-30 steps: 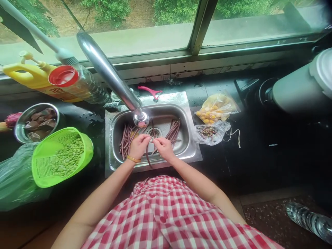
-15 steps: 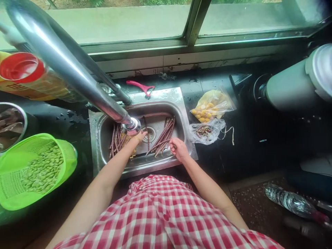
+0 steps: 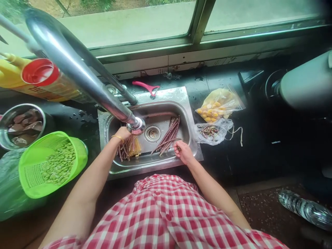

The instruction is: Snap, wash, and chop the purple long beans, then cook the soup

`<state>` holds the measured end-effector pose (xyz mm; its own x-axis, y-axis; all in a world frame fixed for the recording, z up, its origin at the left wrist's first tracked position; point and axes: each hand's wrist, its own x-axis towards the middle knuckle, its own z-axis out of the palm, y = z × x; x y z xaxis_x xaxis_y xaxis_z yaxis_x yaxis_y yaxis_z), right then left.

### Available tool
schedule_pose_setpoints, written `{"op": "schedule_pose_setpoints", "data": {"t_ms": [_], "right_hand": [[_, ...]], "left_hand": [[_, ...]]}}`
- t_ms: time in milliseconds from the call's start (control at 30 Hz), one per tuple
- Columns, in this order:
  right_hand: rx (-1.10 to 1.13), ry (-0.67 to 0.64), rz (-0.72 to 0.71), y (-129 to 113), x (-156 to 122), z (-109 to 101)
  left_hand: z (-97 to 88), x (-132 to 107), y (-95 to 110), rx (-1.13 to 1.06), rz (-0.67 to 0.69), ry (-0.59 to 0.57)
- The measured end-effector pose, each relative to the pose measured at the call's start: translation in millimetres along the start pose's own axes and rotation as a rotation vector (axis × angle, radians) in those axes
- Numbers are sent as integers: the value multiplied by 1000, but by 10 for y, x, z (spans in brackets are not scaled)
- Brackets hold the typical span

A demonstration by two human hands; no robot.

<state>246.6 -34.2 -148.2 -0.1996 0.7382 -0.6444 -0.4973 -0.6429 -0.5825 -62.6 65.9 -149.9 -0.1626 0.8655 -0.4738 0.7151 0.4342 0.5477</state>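
"Where do the purple stalks lie?"

"In the steel sink (image 3: 178, 93), two lots of them. The left bunch (image 3: 123, 153) is by the left wall, the right bunch (image 3: 171, 131) slants toward the far right corner, and the drain (image 3: 153, 134) sits between."

"And the hands?"

"The left grip (image 3: 122, 132) reaches into the left bunch, partly behind the faucet head (image 3: 136, 126) — I can't tell whether its fingers are spread or pinching. The right grip (image 3: 183, 152) is curled closed near the right wall, apparently around a small dark scrap, just by the tip of one stalk."

"So how would you do this step well?"

"I take it as picking out one stalk. I'd feel for a loose end and draw it out lengthwise, so its neighbours don't tangle, and swing wide of the faucet head."

"And the yellowish pile (image 3: 135, 146)?"

"It's right beside the left bunch, so I'd lift clear of it. The right fingers should keep that scrap off the right bunch — the clear bag (image 3: 211, 131) on the surface, at the sink's right edge, already holds similar bits."
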Motion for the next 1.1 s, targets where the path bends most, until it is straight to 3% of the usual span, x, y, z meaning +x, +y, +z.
{"op": "schedule_pose_setpoints", "data": {"t_ms": [133, 233, 300, 333, 400, 467, 567, 667, 767, 900, 1000, 1100], "right_hand": [[37, -21, -26, -36, -39, -28], [37, -12, -42, -64, -61, -95], [30, 10, -62, -84, -68, -137], [28, 25, -76, -98, -70, -154], [26, 59, -101, -136, -78, -178], [14, 87, -121, -187, -96, -192], [-27, 110, -132, -267, -151, -209], [-62, 133, -125, -317, -217, -237], [-91, 171, -134, -326, -249, -276], [-237, 218, -131, -322, -243, -268], [-371, 92, -91, -339, -256, -184], [-462, -90, -60, -354, -298, -65]], "left_hand": [[-391, -99, -238, 584, -126, -58], [-324, -175, -207, 825, -99, 47], [-51, -230, -55, 811, 67, 100], [146, -258, 50, 768, 181, 69], [615, -312, 280, 647, 439, -114], [1095, -355, 493, 570, 611, -246], [1627, -382, 706, 514, 660, -248], [1817, -364, 796, 497, 636, -213], [1702, -369, 823, 468, 622, -190], [1267, -521, 841, 369, 712, -210], [911, -702, 879, 312, 864, -202], [670, -873, 952, 353, 953, -152]]}}
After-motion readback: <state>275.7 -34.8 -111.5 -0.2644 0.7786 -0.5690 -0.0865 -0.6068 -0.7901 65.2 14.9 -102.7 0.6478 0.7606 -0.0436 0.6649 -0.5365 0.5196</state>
